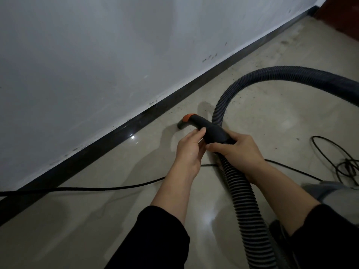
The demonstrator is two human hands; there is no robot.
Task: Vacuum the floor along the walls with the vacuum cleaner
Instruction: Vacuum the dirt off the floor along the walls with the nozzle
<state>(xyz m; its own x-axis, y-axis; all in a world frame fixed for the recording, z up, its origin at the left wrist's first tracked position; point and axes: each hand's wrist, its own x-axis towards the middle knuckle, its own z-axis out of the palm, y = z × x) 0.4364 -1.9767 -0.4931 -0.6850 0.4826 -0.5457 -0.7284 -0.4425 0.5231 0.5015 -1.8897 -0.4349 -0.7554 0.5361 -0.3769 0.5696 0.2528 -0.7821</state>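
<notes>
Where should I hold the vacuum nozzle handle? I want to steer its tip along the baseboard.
Grip the smooth black curved handle behind the orange button, from above and the rear, as the right hand does; the left hand steadies the front. The ribbed hose flexes, so it would likely steer poorly.

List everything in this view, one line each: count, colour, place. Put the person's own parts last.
Vacuum handle: one, black with orange tip, on the floor near the baseboard.
Hose: one, dark ribbed, looping from the handle to the right and down.
Power cord: one, black, across the floor, tangled at right.
Baseboard: one, black, along the wall's foot.
Wall: one, white, scuffed.
Floor: beige, glossy, dusty near the wall.
Left hand: fingers on the handle.
Right hand: gripping the handle's rear.
</notes>
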